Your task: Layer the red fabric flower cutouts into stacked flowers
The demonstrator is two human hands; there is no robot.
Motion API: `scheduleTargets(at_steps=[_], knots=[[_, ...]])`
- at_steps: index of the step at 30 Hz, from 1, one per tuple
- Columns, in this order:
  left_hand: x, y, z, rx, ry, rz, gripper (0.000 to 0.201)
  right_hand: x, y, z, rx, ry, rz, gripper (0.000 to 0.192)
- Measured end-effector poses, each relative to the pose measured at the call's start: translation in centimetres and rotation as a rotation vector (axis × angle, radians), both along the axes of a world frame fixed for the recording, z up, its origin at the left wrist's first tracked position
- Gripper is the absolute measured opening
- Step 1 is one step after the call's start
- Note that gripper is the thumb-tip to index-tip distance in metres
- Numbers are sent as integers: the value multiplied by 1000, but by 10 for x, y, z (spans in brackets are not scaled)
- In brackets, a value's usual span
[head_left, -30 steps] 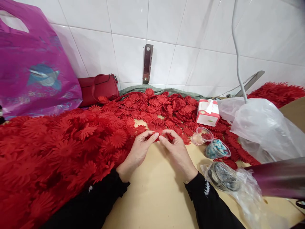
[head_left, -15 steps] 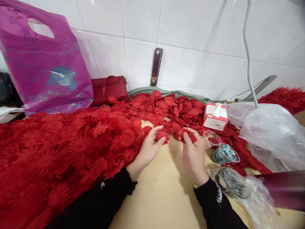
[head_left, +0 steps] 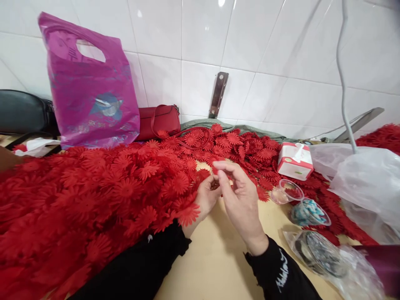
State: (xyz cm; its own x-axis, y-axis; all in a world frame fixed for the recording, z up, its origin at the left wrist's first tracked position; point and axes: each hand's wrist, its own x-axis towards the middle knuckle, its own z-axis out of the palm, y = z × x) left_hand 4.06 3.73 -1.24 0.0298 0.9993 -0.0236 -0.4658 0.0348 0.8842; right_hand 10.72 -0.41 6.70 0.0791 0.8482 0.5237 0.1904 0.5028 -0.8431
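Right hand (head_left: 242,198) has swung in beside left hand (head_left: 206,198), pinch narrow; can't tell what either holds. Light fingers spare the red flowers (head_left: 180,183) alongside.

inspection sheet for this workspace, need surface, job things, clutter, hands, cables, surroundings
Surface: pale tan wooden-looking tabletop, showing at the front middle.
Job's things: red daisy-shaped flat pieces, heaped at the left and spread along the back.
Clutter: purple plastic carrier bag, red handbag, red-and-white tissue box, clear plastic cup with blue-and-white contents.
Hands: left hand partly hidden by the right hand; red shows at the right fingertips, but whether it is held cannot be told.
Cables: one thick pale grey cable at the right, its lower end out of sight at a translucent white plastic bag.
Surroundings: white tiled wall with a dark metal bracket.
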Motion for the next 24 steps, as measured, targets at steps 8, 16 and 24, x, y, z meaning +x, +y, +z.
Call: scheduleTargets(at_steps=[8, 16, 24], knots=[[-12, 3, -3, 18, -104, -27, 45, 42, -13, -51, 162, -319, -215, 20], [-11, -1, -1, 34, -121, -117, 56, 47, 3, -69, -148, 44, -205, 47], [-33, 7, 61, -288, -456, -26, 35, 58, 19, -89, -315, 381, -85, 32]])
